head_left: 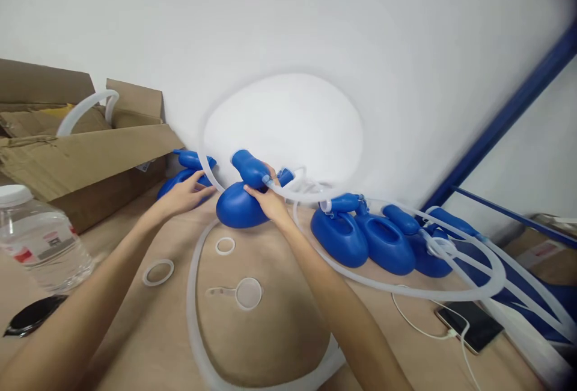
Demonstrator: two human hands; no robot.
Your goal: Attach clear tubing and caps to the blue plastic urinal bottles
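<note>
My right hand [269, 200] grips a blue plastic urinal bottle [241, 206] at its handle, below the neck. The bottle is tilted, its wide mouth facing up and left, and a clear hose [311, 195] runs from its neck. My left hand [183, 195] is empty, fingers stretched out and apart, just left of the held bottle. Beyond that hand lies another blue bottle [192, 159], partly hidden. On the table before me are a white ring [225, 246], a second white ring [158, 264] and a translucent round cap with a strap [249, 293].
Several blue bottles with hoses [340, 237] stand at the right. A cardboard box [90, 153] holding a hose stands left, near a large water bottle [40, 240] and a dark oval object [35, 314]. A phone [471, 325] with a cable lies right, by a blue metal frame [505, 114].
</note>
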